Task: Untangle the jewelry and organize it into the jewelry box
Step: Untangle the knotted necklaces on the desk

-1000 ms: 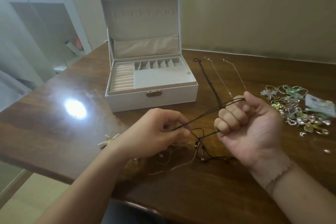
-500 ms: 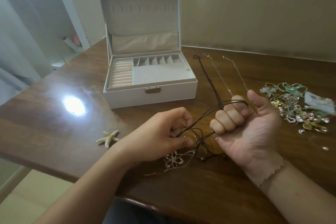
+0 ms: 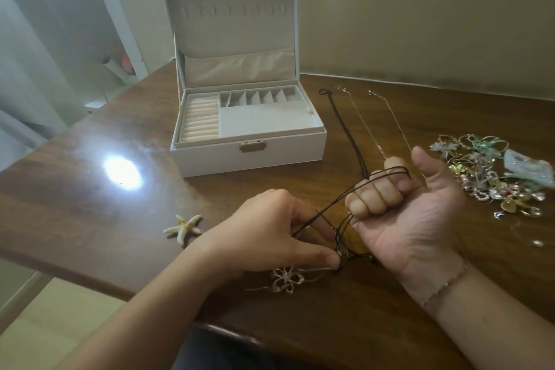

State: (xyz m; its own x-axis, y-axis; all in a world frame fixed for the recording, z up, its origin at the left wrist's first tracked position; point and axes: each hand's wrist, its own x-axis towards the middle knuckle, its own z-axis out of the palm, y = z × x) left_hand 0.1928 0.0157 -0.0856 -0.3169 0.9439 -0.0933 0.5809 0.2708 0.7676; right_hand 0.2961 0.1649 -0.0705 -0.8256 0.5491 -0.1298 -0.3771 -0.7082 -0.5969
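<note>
Left hand (image 3: 270, 231) has dropped lower centre, now pinching dark cord (image 3: 345, 198) at the knot; right hand (image 3: 402, 204) stays fisted around its loops; jewelry box (image 3: 249, 156) unfilled; untangling ongoing.

Plain beige wall (image 3: 420, 9) behind everything, kinda dim and yellowish. The dark brown glossy wooden table (image 3: 90, 189) has a rounded corner and a bright white glare spot (image 3: 122, 173) on its left side. Off to the left there's a white open shelving unit (image 3: 99, 9), blurry. Pale tan floor (image 3: 60, 324) below.
</note>
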